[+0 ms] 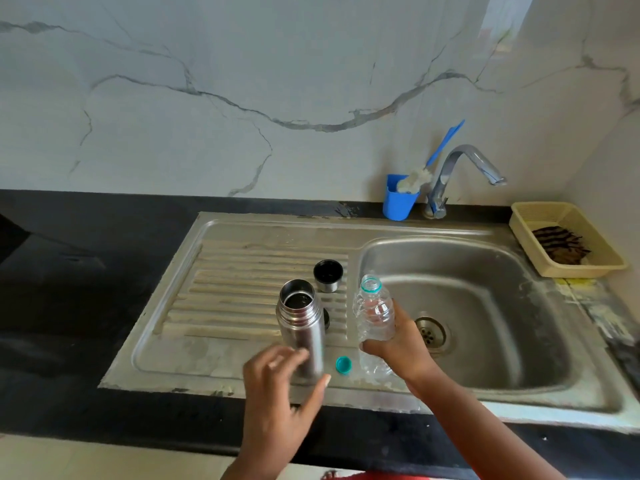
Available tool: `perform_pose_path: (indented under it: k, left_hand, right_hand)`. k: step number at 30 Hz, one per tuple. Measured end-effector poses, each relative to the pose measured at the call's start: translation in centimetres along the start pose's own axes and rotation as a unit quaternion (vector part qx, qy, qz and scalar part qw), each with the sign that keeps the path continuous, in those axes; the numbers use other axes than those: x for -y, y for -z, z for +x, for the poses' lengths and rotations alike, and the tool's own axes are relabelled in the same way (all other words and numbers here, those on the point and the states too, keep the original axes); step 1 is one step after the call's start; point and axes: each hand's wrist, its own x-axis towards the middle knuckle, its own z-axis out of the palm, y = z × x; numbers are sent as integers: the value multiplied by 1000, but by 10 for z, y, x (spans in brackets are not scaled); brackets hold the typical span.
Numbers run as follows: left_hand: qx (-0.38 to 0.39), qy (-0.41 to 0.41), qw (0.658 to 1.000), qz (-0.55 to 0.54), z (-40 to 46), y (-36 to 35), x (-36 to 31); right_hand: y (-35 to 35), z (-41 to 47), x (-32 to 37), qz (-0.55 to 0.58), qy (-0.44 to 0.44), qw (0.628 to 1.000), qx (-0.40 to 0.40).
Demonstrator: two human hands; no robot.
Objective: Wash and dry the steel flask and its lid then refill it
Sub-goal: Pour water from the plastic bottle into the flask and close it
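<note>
We judge the refilling step to be in hand: the flask stands open and a water bottle is uncapped beside it.

Going left to right, our left hand [277,386] sits at the foot of the tall cylindrical brushed-steel flask [302,327], fingers spread and loosely curved; thumb and fingertips lie at the flask's lower wall, but we cannot tell whether they truly grip it or only touch. The flask stands upright on the ribbed steel draining board [221,292], mouth open, threads bare, dark inside. At one o'clock from the flask sits its squat steel lid with the black plastic lining [328,275], open side up. A small dark round piece [326,318] peeps out behind the flask; we cannot identify it. At five o'clock lies the little teal plastic screw cap [343,364].

Next, our right hand [398,344] wraps the ridged clear plastic bottle [374,317], held tilted, neck towards eleven o'clock. The smooth steel sink basin [485,306] lies at three o'clock.

The next move, we think, calls for steadying the slippery flask and bringing the thin, crushable bottle's neck over the narrow mouth.
</note>
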Motion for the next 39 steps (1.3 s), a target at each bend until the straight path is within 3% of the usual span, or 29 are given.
perform_pose_path:
  k: [4,9,12,15,19,23,27,29,31,35,39]
  left_hand:
    - [209,-61,976,-15,-17,-19,0]
    - [416,10,901,122,-13,-65,-13]
    - [446,35,858,253,-13,-95,-14]
    - [464,57,835,292,-14,-109,-9]
    - [449,58,852,264,-6,-115,-13]
    - [404,88,893,179,23,-101,-24]
    - [207,175,959,-80,59,-89,-49]
    - [101,205,955,-186,75,-79,-66]
    - [67,211,943,-250,86,-75,-78]
    - [74,183,928,-315,89,-79,-80]
    - [103,196,929,-297,89,-79,-74]
  right_hand:
    - [4,-1,-6,28,-3,1000,-4]
    - [15,2,-10,51,-1,999,3]
    - [20,2,-10,60,-4,998,5]
    - [22,0,-10,62,-2,998,9]
    - [30,-2,-13,66,-1,998,12]
    - [33,-2,-18,58,-4,998,3]
    - [38,-2,-21,69,-2,998,-8]
    - [39,-4,-22,80,0,997,-14]
    - [40,-7,-23,70,10,997,-19]
    - [37,-13,-20,12,56,998,-9]
    - [38,-14,-15,-31,76,997,-10]
